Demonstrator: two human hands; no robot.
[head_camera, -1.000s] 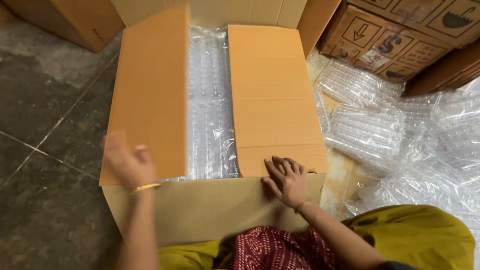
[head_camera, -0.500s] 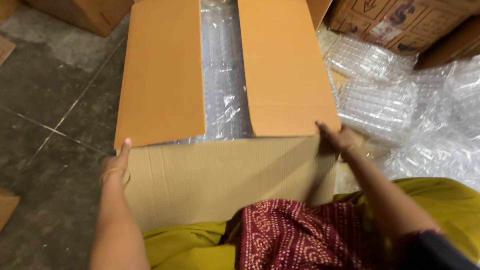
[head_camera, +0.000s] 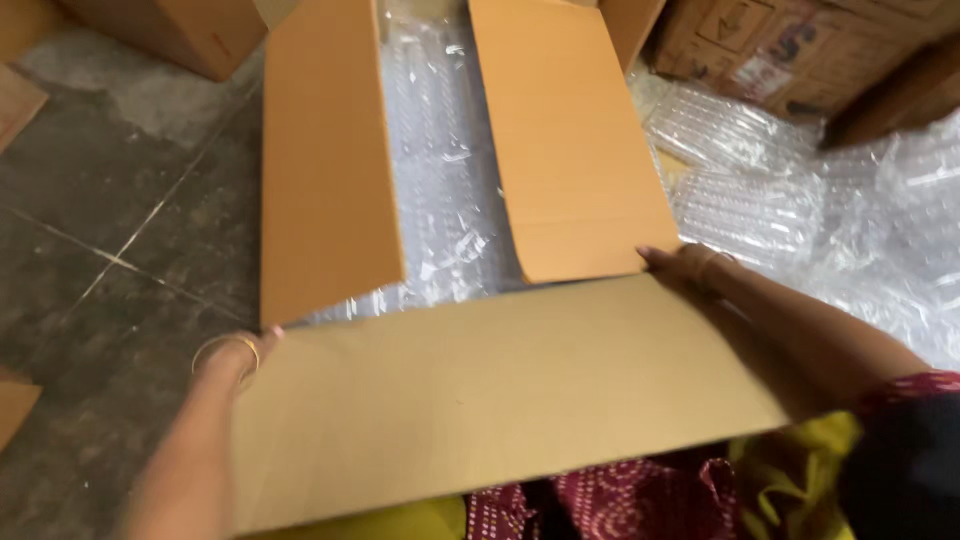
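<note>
Between the two hands stretches the near flap (head_camera: 500, 390) of a large cardboard box (head_camera: 330, 180), raised toward the camera and covering the person's lap. At its left corner the left hand (head_camera: 235, 355), a thin bangle on the wrist, grips the edge; its fingers are hidden behind the flap, so their spread cannot be told. At the right corner the right hand (head_camera: 685, 265) closes over the flap's upper edge, fingers pressed together. Beyond both hands two side flaps (head_camera: 570, 140) lie folded inward, with clear plastic packs (head_camera: 440, 170) showing in the gap between them. Right of the right hand, more clear plastic bundles (head_camera: 800, 210) lie on the floor (head_camera: 110, 230), with printed cartons (head_camera: 790, 55) farther off.
</note>
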